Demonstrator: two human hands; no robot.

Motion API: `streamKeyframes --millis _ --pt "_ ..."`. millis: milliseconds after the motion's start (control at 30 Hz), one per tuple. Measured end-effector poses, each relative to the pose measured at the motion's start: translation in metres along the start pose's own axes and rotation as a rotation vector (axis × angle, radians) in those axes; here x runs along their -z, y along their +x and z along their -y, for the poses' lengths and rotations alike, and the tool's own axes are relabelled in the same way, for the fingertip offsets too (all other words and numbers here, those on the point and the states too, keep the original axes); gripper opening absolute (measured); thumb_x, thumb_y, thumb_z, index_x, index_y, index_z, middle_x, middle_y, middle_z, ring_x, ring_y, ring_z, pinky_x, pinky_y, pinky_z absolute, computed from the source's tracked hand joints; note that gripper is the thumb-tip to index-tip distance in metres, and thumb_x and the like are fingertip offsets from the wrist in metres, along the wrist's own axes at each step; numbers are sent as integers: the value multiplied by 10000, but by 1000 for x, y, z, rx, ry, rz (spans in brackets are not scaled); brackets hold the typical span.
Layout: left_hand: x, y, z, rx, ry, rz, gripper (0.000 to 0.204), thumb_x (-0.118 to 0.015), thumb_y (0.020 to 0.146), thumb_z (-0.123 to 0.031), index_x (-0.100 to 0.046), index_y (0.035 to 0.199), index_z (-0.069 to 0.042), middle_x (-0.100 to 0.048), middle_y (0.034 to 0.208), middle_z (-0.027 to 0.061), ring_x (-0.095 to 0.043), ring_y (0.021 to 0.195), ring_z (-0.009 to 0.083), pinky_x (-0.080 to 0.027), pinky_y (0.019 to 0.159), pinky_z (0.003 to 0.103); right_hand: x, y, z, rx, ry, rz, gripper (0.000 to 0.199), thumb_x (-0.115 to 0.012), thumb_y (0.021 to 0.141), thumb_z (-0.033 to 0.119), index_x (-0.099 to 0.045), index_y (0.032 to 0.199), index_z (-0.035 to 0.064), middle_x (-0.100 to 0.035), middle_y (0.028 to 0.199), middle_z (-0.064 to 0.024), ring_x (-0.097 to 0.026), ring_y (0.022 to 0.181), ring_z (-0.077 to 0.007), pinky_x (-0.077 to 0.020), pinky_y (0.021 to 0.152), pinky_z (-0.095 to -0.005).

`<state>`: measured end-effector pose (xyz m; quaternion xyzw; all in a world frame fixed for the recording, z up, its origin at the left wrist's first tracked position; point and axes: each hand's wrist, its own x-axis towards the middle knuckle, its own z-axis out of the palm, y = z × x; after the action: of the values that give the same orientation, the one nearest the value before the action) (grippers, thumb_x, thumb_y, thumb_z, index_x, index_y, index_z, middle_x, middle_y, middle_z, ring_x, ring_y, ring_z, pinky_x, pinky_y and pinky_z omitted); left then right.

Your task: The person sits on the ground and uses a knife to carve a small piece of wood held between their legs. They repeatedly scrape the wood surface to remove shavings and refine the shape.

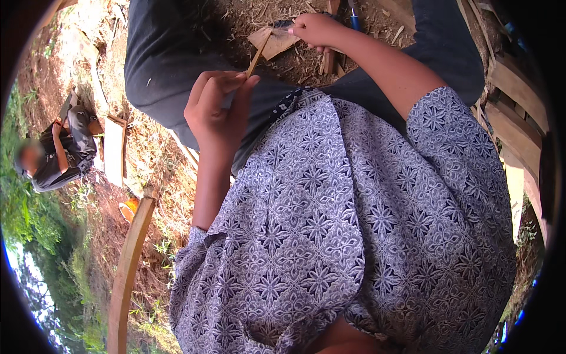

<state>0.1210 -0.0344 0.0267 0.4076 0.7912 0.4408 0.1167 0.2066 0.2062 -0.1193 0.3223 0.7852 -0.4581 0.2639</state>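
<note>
My left hand (pixel 221 109) is in front of my left thigh. Its thumb and fingertips pinch a thin wooden stick (pixel 259 53), which slants up and away. The stick's far end meets a flat, pale brown piece (pixel 282 43) between my legs; whether that is wood or something else, I cannot tell. My right hand (pixel 318 32) is closed at the right edge of this piece. A dark, slim shape (pixel 283 23) lies beside its fingers, but what the hand grips is hidden.
Wood shavings (pixel 236 23) litter the soil between my legs. A blue-handled tool (pixel 354 20) stands beyond my right hand. Curved timbers (pixel 516 127) lie at the right, and a long beam (pixel 131 271) at the left. Farther left sits another person (pixel 65 144).
</note>
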Motion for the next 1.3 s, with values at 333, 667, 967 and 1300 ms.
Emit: streamKeyframes --millis 333,667,967,1300 --pt "-7 -1 3 19 -20 -68 176 -846 801 36 -674 833 16 -711 882 114 -722 813 179 -592 701 277 4 -24 12 70 -33 81 332 -545 1050 440 -613 1002 119 -627 648 -19 -624 510 -131 -529 444 -322" --pt "-9 7 -15 -2 30 18 165 -813 839 67 -653 863 32 -702 931 126 -727 877 172 -618 742 261 -15 37 -19 261 -382 -157 365 -607 1031 448 -609 907 105 -607 605 -58 -578 423 -161 -470 406 -354" --pt "-6 0 -3 13 7 -24 209 -815 830 82 -614 866 38 -680 915 128 -723 880 173 -621 755 268 4 6 -15 66 33 33 372 -600 1033 464 -595 971 98 -600 635 -34 -546 434 -105 -442 379 -279" --pt "-6 2 -5 27 10 -16 183 -800 854 75 -622 858 36 -684 933 118 -714 881 152 -622 769 262 5 -14 11 85 -78 77 380 -570 1041 463 -668 1026 95 -655 676 -32 -638 523 -115 -527 448 -309"
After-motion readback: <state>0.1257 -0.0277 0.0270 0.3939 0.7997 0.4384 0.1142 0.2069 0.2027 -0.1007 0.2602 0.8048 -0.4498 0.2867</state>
